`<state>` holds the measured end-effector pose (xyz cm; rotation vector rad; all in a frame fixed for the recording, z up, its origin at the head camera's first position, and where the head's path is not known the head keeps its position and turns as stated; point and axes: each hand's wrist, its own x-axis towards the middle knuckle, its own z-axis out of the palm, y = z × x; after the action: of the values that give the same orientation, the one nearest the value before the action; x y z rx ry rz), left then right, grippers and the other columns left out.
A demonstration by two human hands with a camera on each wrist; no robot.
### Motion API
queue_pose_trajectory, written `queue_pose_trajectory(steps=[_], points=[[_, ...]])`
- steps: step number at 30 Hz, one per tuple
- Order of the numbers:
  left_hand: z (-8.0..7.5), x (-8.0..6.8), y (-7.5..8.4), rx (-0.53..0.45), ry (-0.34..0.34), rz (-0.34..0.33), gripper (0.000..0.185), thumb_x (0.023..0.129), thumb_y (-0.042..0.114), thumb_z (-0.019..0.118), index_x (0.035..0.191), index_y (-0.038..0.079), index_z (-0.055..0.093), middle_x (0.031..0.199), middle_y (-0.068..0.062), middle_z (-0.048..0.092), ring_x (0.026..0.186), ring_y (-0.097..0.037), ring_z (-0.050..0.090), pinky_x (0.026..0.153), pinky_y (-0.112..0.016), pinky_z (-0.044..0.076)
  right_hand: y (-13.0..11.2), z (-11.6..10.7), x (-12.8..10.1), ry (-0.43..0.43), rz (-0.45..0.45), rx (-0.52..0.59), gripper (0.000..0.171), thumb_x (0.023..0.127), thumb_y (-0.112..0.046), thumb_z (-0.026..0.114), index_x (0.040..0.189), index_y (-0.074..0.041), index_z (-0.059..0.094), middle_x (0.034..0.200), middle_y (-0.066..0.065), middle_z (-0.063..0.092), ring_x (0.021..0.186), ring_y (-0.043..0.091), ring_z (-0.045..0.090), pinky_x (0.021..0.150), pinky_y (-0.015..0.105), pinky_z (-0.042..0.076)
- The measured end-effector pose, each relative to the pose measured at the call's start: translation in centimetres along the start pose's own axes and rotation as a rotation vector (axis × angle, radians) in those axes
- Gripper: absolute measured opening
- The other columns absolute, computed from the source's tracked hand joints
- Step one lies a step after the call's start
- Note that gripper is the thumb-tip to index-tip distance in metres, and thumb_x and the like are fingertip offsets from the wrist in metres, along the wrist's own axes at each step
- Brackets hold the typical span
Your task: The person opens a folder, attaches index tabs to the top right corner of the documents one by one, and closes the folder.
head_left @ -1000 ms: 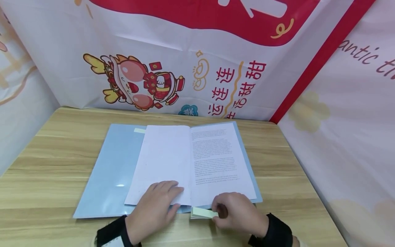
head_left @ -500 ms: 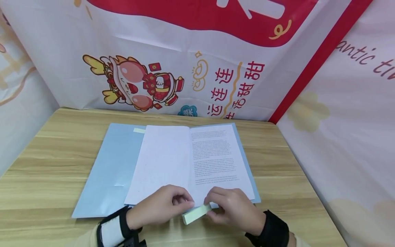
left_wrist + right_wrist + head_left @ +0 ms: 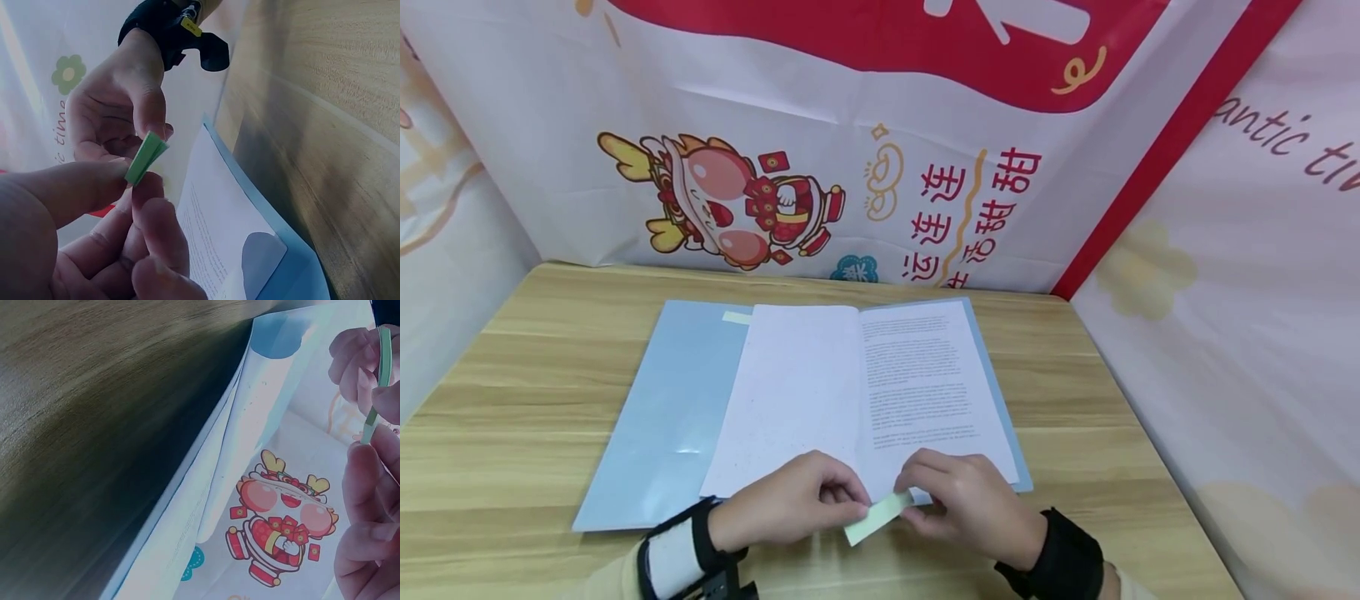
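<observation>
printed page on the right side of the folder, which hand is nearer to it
Right. The right hand lies over the near edge of the printed page, pinching the green sticky notes; the left hand sits by the blank page.

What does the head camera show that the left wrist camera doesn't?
Only the head view shows the whole wooden table, the open light blue plastic folder with its white printed pages, and the cartoon dragon banner. Only the left wrist view shows the pale green sticky note pad edge-on, its sheets parting. Both show the left hand and right hand pinching that pad.
</observation>
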<state>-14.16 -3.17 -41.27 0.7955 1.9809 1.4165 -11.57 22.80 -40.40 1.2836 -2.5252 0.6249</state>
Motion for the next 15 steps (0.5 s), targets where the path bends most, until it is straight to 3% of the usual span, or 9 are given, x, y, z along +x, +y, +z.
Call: queue_pose_trajectory(steps=[8,11,15], points=[[0.22,0.12,-0.14,0.011,-0.004,-0.009,0.008,0.094,0.014,0.071,0.089,0.01,0.075,0.077,0.006,0.068,0.069,-0.006,0.059,0.064,-0.022,0.048,-0.06,0.1,0.12,0.021,0.054,0.01,0.03,0.081,-0.009,0.084,0.106,-0.016,0.069,0.102,-0.009,0.065,0.065,-0.004,0.049,0.06,0.004,0.039],[0.24,0.21,-0.11,0.01,0.021,-0.009,0.007,0.094,0.015,0.071,0.09,0.01,0.074,0.078,0.006,0.068,0.069,-0.007,0.059,0.063,-0.022,0.048,-0.01,0.17,0.09,0.066,0.134,0.028,0.033,0.082,-0.009,0.084,0.108,-0.016,0.066,0.1,-0.009,0.066,0.064,-0.003,0.047,0.057,0.005,0.037],[0.26,0.34,-0.06,0.003,0.069,-0.02,0.008,0.095,0.016,0.071,0.092,0.009,0.073,0.08,0.004,0.068,0.07,-0.011,0.059,0.062,-0.023,0.047,-0.03,0.29,0.06,0.106,0.274,0.07,0.026,0.084,-0.008,0.082,0.099,-0.016,0.062,0.088,-0.01,0.063,0.063,-0.002,0.049,0.055,0.012,0.041]])
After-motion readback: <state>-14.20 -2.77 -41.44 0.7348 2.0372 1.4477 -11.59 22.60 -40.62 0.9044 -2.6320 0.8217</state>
